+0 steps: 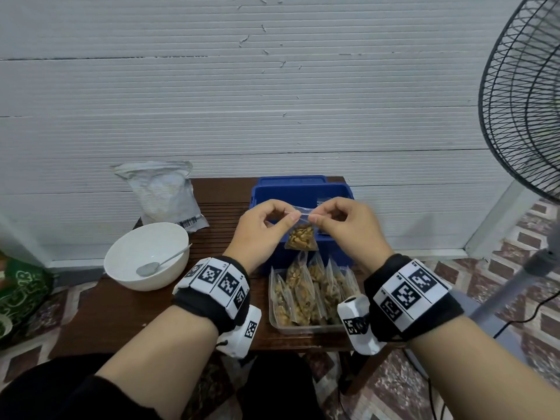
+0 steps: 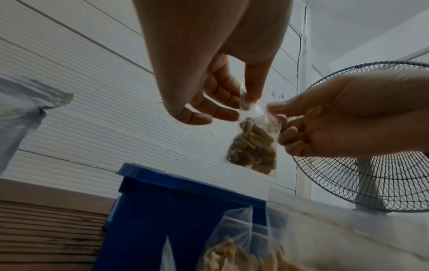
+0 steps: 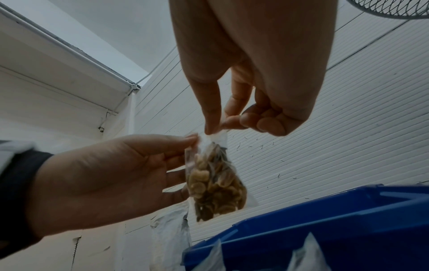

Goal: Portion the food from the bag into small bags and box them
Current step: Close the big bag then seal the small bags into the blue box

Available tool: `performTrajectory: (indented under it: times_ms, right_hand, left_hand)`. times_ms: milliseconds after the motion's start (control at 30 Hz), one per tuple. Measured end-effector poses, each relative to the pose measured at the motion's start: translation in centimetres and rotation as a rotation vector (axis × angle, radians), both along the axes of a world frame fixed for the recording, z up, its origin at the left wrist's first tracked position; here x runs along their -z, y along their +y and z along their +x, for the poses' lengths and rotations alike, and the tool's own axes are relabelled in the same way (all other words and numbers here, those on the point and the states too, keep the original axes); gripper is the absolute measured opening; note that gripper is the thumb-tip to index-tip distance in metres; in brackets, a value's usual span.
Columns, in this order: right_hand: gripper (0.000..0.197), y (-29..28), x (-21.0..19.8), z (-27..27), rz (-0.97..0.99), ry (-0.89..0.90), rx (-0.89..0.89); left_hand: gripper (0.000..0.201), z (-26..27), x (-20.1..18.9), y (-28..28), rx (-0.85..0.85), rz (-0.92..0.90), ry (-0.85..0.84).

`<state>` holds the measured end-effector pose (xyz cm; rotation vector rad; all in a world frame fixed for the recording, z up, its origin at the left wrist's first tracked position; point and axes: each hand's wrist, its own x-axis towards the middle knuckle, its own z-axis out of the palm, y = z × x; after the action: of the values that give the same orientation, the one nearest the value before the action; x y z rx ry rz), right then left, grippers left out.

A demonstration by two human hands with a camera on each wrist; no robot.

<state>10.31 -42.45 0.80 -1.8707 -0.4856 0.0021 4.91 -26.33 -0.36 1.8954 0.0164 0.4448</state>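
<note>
A small clear bag (image 1: 301, 236) of brown food pieces hangs in the air over the blue bin (image 1: 333, 195). My left hand (image 1: 260, 230) pinches its top strip on the left and my right hand (image 1: 348, 225) pinches it on the right. The left wrist view shows the small bag (image 2: 253, 148) dangling between thumb and forefinger of both hands. Seen from the right wrist, the small bag (image 3: 216, 185) hangs the same way. A clear plastic box (image 1: 309, 327) near the table's front holds several filled small bags (image 1: 306, 289). The large silver food bag (image 1: 165, 194) leans against the wall at the back left.
A white bowl (image 1: 145, 253) with a metal spoon (image 1: 160, 263) stands left of my hands on the brown wooden table (image 1: 121, 313). A black standing fan (image 1: 521, 116) rises at the right. The blue bin holds small empty bags (image 1: 325, 201).
</note>
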Motion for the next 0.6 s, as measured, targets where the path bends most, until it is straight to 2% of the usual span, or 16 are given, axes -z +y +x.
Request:
performTrajectory:
  times_ms: [133,333,467,600]
  right_hand:
    - [0.008,-0.11,0.11,-0.02,0.002,-0.008,-0.017]
    - [0.016,-0.74,0.19,0.25,0.007,-0.028,-0.025]
    - [0.009,-0.78,0.34,0.36,0.013,-0.044,-0.019]
    - [0.013,-0.89,-0.08,0.84,-0.086,-0.109,-0.039]
  left_hand:
    - [0.004,0.16,-0.12,-0.09,-0.008,0.004,-0.012]
    - [0.003,0.17,0.23,-0.43,-0.009,-0.077,0.010]
    - [0.001,0.48,0.40,-0.57,-0.016,-0.088,0.001]
    - [0.004,0.74,0.19,-0.79,-0.001,-0.037,-0.022]
